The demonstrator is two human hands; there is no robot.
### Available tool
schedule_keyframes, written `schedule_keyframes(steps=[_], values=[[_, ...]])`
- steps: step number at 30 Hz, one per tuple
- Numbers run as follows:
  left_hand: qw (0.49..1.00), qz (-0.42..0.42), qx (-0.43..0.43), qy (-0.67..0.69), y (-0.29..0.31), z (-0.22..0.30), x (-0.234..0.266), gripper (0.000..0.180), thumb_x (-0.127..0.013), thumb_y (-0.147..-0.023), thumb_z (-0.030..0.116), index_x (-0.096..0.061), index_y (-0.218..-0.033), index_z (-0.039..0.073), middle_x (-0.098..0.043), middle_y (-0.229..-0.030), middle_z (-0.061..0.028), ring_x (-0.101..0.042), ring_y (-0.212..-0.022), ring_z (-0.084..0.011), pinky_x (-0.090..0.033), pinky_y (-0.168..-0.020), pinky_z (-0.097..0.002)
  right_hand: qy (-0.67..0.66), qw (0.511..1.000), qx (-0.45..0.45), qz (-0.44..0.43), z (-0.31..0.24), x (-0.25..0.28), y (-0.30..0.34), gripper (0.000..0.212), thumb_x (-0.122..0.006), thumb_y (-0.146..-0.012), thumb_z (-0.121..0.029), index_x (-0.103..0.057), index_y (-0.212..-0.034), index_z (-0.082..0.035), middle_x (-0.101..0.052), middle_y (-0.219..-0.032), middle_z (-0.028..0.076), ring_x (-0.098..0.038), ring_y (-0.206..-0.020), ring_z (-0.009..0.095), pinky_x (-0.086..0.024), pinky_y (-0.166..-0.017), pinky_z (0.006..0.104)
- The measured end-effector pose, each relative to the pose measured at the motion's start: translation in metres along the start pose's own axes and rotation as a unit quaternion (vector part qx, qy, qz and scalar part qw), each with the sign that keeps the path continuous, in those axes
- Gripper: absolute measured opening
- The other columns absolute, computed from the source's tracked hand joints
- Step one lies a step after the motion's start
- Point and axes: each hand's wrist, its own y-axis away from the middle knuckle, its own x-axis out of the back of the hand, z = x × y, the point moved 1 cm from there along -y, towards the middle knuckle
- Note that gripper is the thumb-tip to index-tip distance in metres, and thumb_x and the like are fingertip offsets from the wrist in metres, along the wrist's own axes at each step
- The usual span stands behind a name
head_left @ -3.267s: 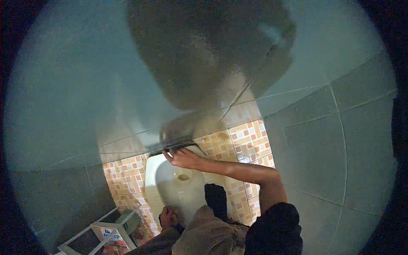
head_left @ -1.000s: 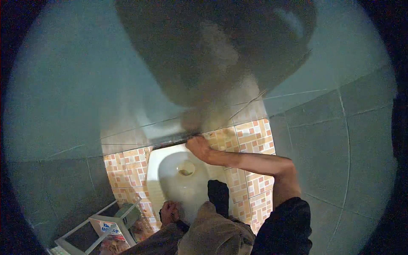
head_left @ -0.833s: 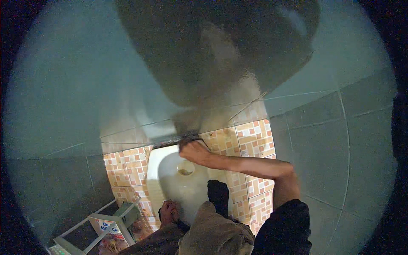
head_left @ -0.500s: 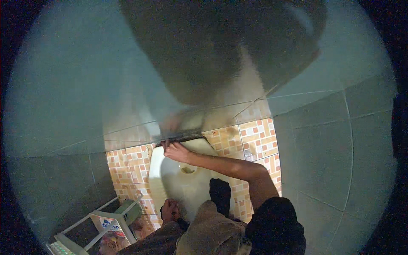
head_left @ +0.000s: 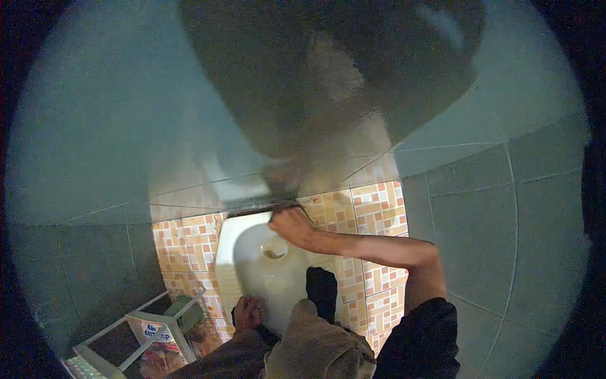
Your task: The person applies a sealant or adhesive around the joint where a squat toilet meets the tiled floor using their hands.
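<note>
Where my knees end, the squat toilet (head_left: 252, 265) sits in the patterned floor: hard, slick, fixed ceramic. My right hand (head_left: 291, 226) presses its far rim, fingers curled; what they hold I cannot tell. My left hand stays unseen.

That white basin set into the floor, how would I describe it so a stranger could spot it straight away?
Start at the strip of orange-and-cream patterned floor tiles between the grey-green tiled walls. Sunk into that strip is the white squat toilet pan, with a drain hole near its far end, where the person's right hand reaches. It is the only smooth, plain white shape among patterned tiles.
</note>
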Motion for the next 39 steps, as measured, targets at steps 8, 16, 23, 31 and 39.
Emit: schedule_keyframes(steps=[8,16,23,31,39], values=[[0.971,-0.008,0.221,0.092,-0.009,0.035,0.006,0.021,-0.062,-0.092,0.026,-0.068,-0.103,0.01,-0.067,-0.082,-0.0125,-0.064,-0.072,-0.027,-0.052,-0.066,-0.0375,-0.063,0.977,0.13,0.156,-0.031,-0.072,-0.059,0.021,-0.063,-0.071,-0.013,-0.07,-0.082,0.003,-0.068,-0.08,0.015,-0.067,-0.072,0.023,-0.055,-0.059,0.0343],[0.996,0.009,0.081,0.032,-0.006,0.034,0.008,0.02,-0.058,-0.095,0.025,-0.07,-0.098,0.009,-0.065,-0.077,-0.0089,-0.061,-0.066,-0.0201,-0.05,-0.061,-0.0357,-0.078,0.995,0.045,0.034,0.006,-0.04,-0.009,0.012,-0.064,-0.074,-0.011,-0.072,-0.077,-0.003,-0.069,-0.08,0.014,-0.069,-0.071,0.025,-0.058,-0.061,0.0366],[0.951,-0.03,0.288,0.105,-0.016,0.047,0.01,0.019,-0.064,-0.091,0.024,-0.066,-0.1,0.007,-0.066,-0.08,-0.0083,-0.061,-0.07,-0.0171,-0.05,-0.063,-0.0349,-0.033,0.995,-0.089,-0.016,0.048,-0.004,0.048,0.009,-0.064,-0.077,-0.01,-0.072,-0.076,-0.006,-0.069,-0.074,0.012,-0.071,-0.075,0.026,-0.058,-0.061,0.036],[0.928,-0.048,0.303,0.213,-0.013,0.033,0.01,0.017,-0.063,-0.091,0.021,-0.065,-0.101,0.008,-0.063,-0.075,-0.0055,-0.06,-0.07,-0.0152,-0.049,-0.062,-0.033,-0.042,0.986,0.029,0.158,-0.005,-0.013,-0.001,0.028,-0.062,-0.078,-0.01,-0.068,-0.102,0.002,-0.068,-0.09,0.017,-0.071,-0.084,0.025,-0.058,-0.064,0.0337],[0.997,0.013,0.082,-0.003,-0.002,0.0,-0.007,0.011,-0.061,-0.095,0.019,-0.064,-0.099,0.009,-0.057,-0.069,-0.0012,-0.049,-0.054,-0.0088,-0.038,-0.047,-0.0229,-0.01,0.995,0.0,0.099,-0.045,-0.069,-0.062,0.031,-0.061,-0.076,-0.008,-0.069,-0.103,0.004,-0.068,-0.087,0.015,-0.067,-0.078,0.023,-0.058,-0.065,0.0343]])
